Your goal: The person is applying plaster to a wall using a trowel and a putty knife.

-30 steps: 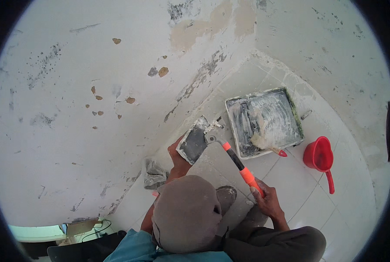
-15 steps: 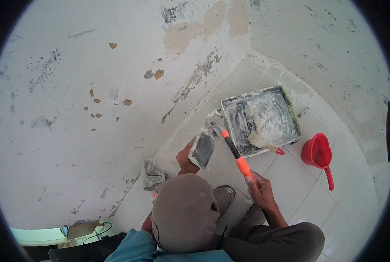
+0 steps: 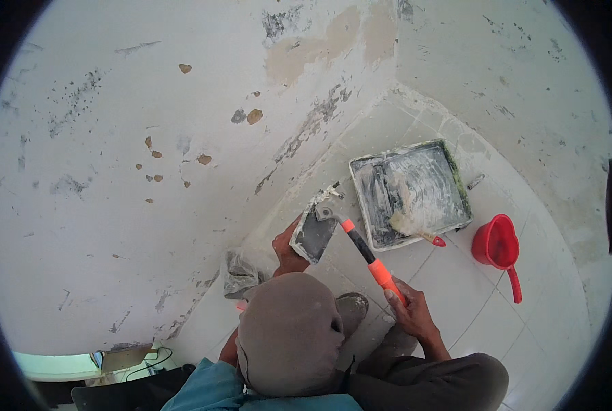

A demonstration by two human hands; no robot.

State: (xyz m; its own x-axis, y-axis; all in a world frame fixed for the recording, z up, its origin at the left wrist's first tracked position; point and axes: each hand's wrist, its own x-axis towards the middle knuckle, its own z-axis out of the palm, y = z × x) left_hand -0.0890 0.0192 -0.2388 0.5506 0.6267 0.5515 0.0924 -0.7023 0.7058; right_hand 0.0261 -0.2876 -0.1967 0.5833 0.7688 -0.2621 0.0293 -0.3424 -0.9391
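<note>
My left hand (image 3: 289,250) grips a dark rectangular putty board (image 3: 315,234), its edges crusted with white putty. My right hand (image 3: 413,312) is wrapped round the orange-and-black handle of a scraper (image 3: 363,248). The scraper's metal head meets the far end of the board, where white putty clings. To the right of the board, a shallow paint tray (image 3: 436,185) smeared with white and grey lies on the floor. Across its near edge rests a paintbrush (image 3: 415,229) with putty-caked bristles and a red handle tip. A rounded grey cloth shape (image 3: 289,335) hides part of my left forearm.
A red dipper (image 3: 495,243) stands on the tiled floor to the right. A crumpled plastic bag (image 3: 241,274) sits by the left wall (image 3: 114,240), which is scuffed and chipped. Beyond the tray lies a small dark object (image 3: 476,181). Another wall (image 3: 511,75) closes the far right.
The scraper's head has come down and left, from past the board's far end onto the board. The board has shifted slightly left. Both hands keep their hold.
</note>
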